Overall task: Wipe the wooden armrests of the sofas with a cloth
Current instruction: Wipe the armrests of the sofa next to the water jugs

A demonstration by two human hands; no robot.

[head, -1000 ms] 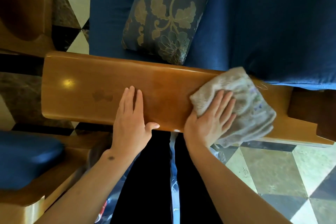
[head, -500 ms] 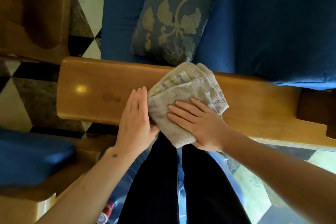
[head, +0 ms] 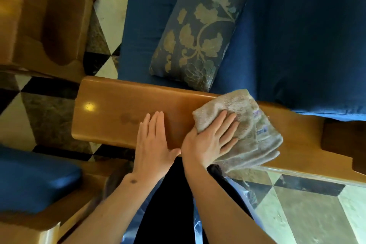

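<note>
A glossy wooden armrest (head: 111,113) of a blue sofa runs across the middle of the view. A folded grey cloth (head: 251,136) lies on it right of centre, hanging a little over the near edge. My right hand (head: 212,138) presses flat on the cloth's left part with straight fingers. My left hand (head: 152,144) rests flat on the bare wood just left of it, fingers together. A dull smudge (head: 129,119) shows on the wood beyond my left fingertips.
A patterned cushion (head: 198,31) leans on the blue sofa seat (head: 297,35) behind the armrest. Another wooden chair with a blue seat pad (head: 33,176) stands at lower left. Wooden furniture (head: 49,22) fills the upper left. Tiled floor (head: 297,210) shows below.
My right hand slid the cloth left to the middle beside my left hand, then back to the right along the armrest. My left hand stayed flat on the wood.
</note>
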